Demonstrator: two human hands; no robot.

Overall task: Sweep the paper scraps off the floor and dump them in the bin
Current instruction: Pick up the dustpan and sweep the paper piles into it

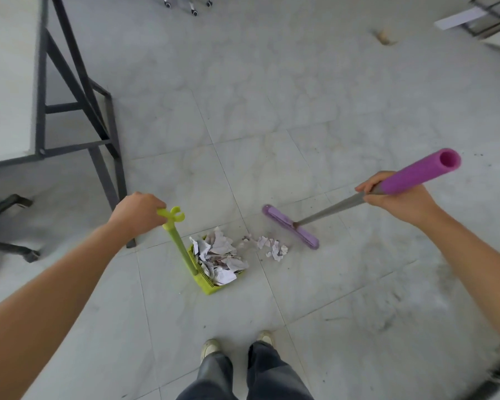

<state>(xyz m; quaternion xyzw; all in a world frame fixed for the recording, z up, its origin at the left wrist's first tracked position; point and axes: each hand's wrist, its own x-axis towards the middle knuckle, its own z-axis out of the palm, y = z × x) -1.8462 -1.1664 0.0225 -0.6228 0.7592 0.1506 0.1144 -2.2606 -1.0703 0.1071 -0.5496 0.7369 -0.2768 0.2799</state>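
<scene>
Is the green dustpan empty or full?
Nearly full: crumpled paper is heaped in the green dustpan; a few scraps lie on the floor outside it.

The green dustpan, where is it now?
The green dustpan sits on the floor left of centre in the head view, handle in the left hand, loose paper scraps and the broom head at its right.

Stood with feet side by side in pale shoes [211, 346] and dark trousers [272, 373]. Reached the bare left forearm [70, 272] forward and inward, the left hand [137, 213] knuckles-up, fingers curled round the top of the upright lime-green plastic dustpan handle [180, 246]. Stretched the bare right forearm [459, 241] in from the other side, the right hand [399, 199] wrapped round the slanted grey metal broom handle [329, 209], just below its purple foam sleeve [416, 176]. Held the two hands well apart.
</scene>
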